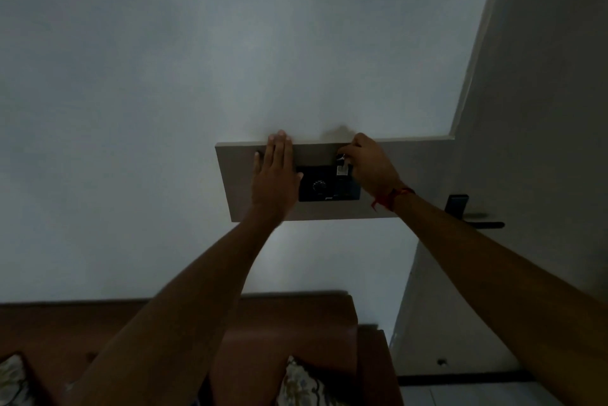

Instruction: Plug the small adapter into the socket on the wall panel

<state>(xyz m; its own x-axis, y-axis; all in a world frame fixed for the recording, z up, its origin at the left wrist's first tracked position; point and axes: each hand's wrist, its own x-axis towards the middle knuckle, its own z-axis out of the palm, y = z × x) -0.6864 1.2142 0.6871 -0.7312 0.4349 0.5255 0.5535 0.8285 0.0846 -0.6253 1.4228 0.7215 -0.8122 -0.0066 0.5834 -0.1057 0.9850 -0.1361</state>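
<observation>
A pale wall panel (332, 210) sits on the white wall, with a black switch plate (324, 186) that carries a round dial. My left hand (274, 175) lies flat on the panel's left part, fingers straight and together, holding nothing. My right hand (370, 165) is at the plate's upper right corner, fingers pinched on a small white adapter (342, 168) that touches the plate. The socket itself is hidden behind the adapter and my fingers. A red thread circles my right wrist.
A grey door (543, 109) stands at the right with a dark handle (477, 221). Below is a brown wooden headboard (296, 323) with patterned pillows (306, 382) at the bottom edge. The room is dim.
</observation>
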